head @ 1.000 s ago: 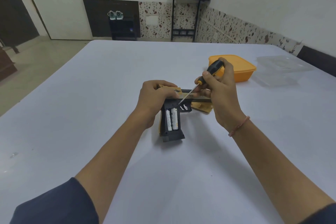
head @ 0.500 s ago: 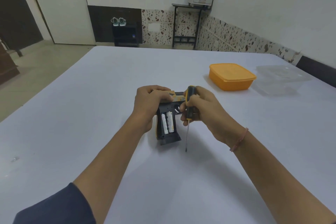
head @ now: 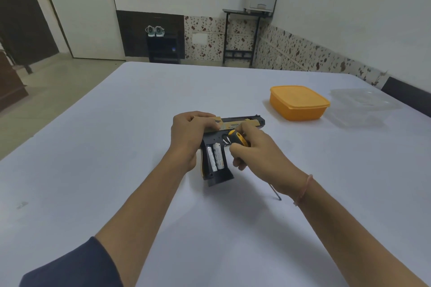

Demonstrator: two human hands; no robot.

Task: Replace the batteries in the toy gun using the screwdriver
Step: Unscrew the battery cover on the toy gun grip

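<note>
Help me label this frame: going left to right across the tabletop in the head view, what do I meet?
In order: left hand → batteries → right hand → orange lidded box → clear plastic container. The toy gun and screwdriver, gripped by the hands, overlap them and are left out.

The desk (head: 116, 146) has a smooth, matt pale cover; whether cloth or vinyl is unclear. The gun (head: 215, 139) has a matt black plastic frame and a tan slide with a slight sheen. The batteries (head: 215, 157) wear glossy white wrappers. The screwdriver (head: 238, 138) has a shiny black-and-yellow plastic handle and a thin dark metal shaft. Near the desk's far right edge, the box (head: 299, 102) is smooth, softly shiny orange plastic and the tub (head: 363, 104) is clear glossy plastic. The sleeve (head: 74, 265) is matt dark cloth.
</note>
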